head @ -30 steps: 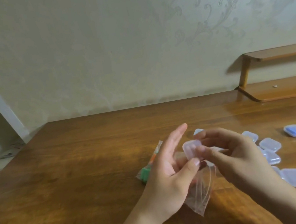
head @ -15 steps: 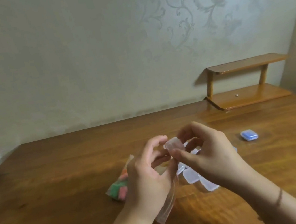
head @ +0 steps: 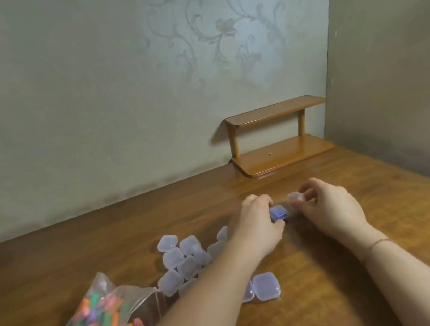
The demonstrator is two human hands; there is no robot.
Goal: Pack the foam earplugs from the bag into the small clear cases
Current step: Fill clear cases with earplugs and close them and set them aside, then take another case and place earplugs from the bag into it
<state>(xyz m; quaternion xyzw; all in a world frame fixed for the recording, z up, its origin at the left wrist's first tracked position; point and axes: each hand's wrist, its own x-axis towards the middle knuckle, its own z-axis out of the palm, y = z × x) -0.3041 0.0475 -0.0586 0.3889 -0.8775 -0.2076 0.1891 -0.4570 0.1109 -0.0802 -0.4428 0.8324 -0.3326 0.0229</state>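
A clear plastic bag (head: 92,318) full of coloured foam earplugs lies on the wooden table (head: 55,262) at the lower left. Several small clear cases (head: 183,259) are scattered beside it, and one more clear case (head: 266,285) lies near my left forearm. My left hand (head: 256,225) has reached to the far middle of the table and grips a case with blue contents (head: 278,212) resting on the wood. Just to its right, my right hand (head: 326,204) pinches a small clear case (head: 295,197) between thumb and fingers, slightly above the table.
A small two-tier wooden shelf (head: 279,136) stands at the back right against the wallpapered wall. A plain side wall closes off the right edge of the table.
Both hands have moved from above the bag to the far right, beside the blue-filled case. My left hand has let go of the bag and now grips that case. The camera has turned right.
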